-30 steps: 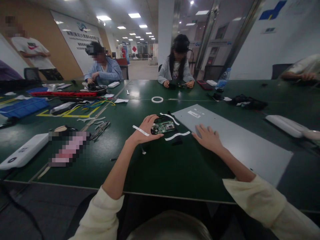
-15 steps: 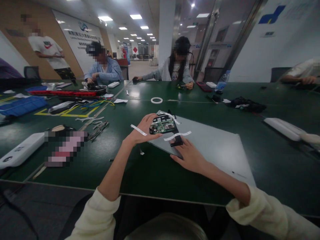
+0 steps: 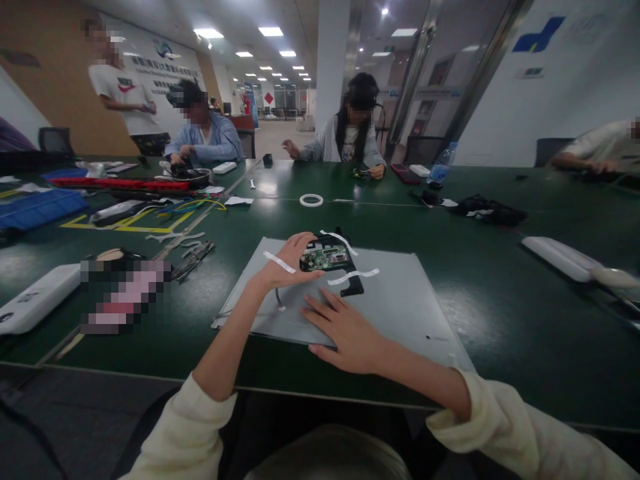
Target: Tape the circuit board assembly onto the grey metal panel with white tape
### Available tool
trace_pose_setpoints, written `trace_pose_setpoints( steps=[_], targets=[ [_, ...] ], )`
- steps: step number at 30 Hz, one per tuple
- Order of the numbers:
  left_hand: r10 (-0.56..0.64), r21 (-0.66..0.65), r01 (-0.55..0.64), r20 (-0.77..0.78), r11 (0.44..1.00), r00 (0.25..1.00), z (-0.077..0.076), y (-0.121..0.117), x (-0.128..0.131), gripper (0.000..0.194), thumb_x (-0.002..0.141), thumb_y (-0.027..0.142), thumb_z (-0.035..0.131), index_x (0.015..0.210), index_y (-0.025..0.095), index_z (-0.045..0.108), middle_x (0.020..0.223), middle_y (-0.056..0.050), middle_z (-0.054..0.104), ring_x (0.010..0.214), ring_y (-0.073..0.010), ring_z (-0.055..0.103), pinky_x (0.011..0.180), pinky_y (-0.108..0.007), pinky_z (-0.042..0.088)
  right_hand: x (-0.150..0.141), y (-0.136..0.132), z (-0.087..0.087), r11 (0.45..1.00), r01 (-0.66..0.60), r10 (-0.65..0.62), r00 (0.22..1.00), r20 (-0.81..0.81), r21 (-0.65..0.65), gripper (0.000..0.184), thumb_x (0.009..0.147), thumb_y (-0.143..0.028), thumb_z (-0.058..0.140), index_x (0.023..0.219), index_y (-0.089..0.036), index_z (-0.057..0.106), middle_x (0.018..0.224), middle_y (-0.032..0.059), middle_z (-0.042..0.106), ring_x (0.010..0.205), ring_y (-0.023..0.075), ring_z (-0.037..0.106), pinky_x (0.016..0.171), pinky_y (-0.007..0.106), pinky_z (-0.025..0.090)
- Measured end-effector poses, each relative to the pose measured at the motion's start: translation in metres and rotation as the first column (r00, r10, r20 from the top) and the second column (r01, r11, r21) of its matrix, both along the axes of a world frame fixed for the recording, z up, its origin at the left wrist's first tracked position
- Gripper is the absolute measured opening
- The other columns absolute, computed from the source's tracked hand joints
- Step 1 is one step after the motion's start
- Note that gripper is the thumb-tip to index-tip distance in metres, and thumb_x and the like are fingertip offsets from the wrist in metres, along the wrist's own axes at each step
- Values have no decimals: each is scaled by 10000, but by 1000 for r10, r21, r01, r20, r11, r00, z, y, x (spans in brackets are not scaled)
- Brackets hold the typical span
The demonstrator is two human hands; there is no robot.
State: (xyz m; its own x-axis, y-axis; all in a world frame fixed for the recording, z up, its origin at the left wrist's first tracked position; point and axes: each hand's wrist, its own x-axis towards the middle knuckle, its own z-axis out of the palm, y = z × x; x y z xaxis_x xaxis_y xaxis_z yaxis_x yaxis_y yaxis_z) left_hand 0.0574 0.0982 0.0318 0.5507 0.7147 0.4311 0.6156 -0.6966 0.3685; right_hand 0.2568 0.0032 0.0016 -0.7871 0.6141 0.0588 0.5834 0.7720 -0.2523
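Observation:
My left hand grips the left side of a black frame with a green circuit board in it, thumb in front and fingers behind. Two white tape strips cling to the frame, and another strip sticks to the back of my left hand. Beneath it lies a flat grey panel, now nearly square to the table edge. My right hand rests on the panel's near edge with its fingers spread. A short dark cable with a white end lies on the panel beside my left wrist.
A tape roll lies beyond the panel. To the left are pliers, a pink pixelated object, a white device and a blue tray. On the right are a white device and black cloth-like items. Co-workers sit opposite.
The grey panel has turned and shifted left beneath the board. My right hand has moved left and nearer, off the frame's lower end. My left hand keeps its hold on the frame.

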Motion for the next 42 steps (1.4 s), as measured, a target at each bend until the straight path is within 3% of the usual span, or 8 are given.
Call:
trace_pose_setpoints(
  steps=[6,11,17,22,26,31,36,42],
  targets=[
    [-66,-27,65,-67,998,996,-16,0,17,722,705,528,633,1280,173,378,1328,-141,409,1263,-283,362,1079,-449,294,-12,-12,2,993,-46,45,999,10,110,536,900,-420,392,1366,-156,400,1428,108,345,1324,267,269,1068,425,274],
    [-89,-121,76,-105,990,990,-30,2,24,780,680,570,635,1313,204,362,1351,-125,405,1281,-293,350,1082,-465,281,-11,-25,21,962,-163,165,986,9,219,334,928,-272,338,1088,-141,599,1096,105,621,1028,203,552,868,347,448],
    [-141,-175,116,-143,978,980,-43,4,27,882,714,499,633,1412,173,203,1448,-142,300,1353,-294,239,1110,-453,219,20,16,48,960,52,-6,987,-163,275,302,914,-258,373,1059,-176,625,1054,76,641,963,181,581,843,328,460],
    [-143,-252,100,-159,963,977,-39,2,30,1062,673,634,614,1448,168,56,1505,-146,164,1382,-319,137,1120,-458,173,54,80,19,907,376,-297,890,-347,190,310,887,-271,423,1112,-163,606,1159,86,600,1095,210,532,965,391,412],
    [-146,-302,109,-101,947,984,-29,-1,24,1117,662,609,643,1452,173,-14,1523,-143,59,1389,-297,127,1126,-421,184,72,103,-8,879,477,-427,803,-416,17,342,865,-305,465,1143,-149,588,1171,99,594,1094,219,542,967,400,411],
    [-65,-370,57,-10,927,998,-19,-2,5,1078,704,579,622,1453,191,-49,1525,-129,65,1389,-281,143,1125,-406,195,71,100,-14,866,485,-486,756,-439,-124,395,845,-313,497,1204,-157,551,1204,99,579,1091,212,549,966,383,412],
    [-75,-449,62,-11,892,997,-23,-2,-5,1057,702,561,635,1457,186,-2,1494,-147,209,1351,-291,264,1104,-421,235,64,96,-16,905,419,-411,808,-422,-80,416,835,-309,512,1229,-178,530,1234,86,559,1136,221,513,997,402,380],
    [-102,-447,88,-8,890,995,-26,-1,-3,1018,697,538,647,1455,181,68,1492,-140,218,1341,-283,286,1104,-416,246,66,96,-20,908,412,-400,803,-443,-73,425,829,-311,513,1229,-165,524,1228,92,558,1132,217,511,1001,396,377]
  ],
)
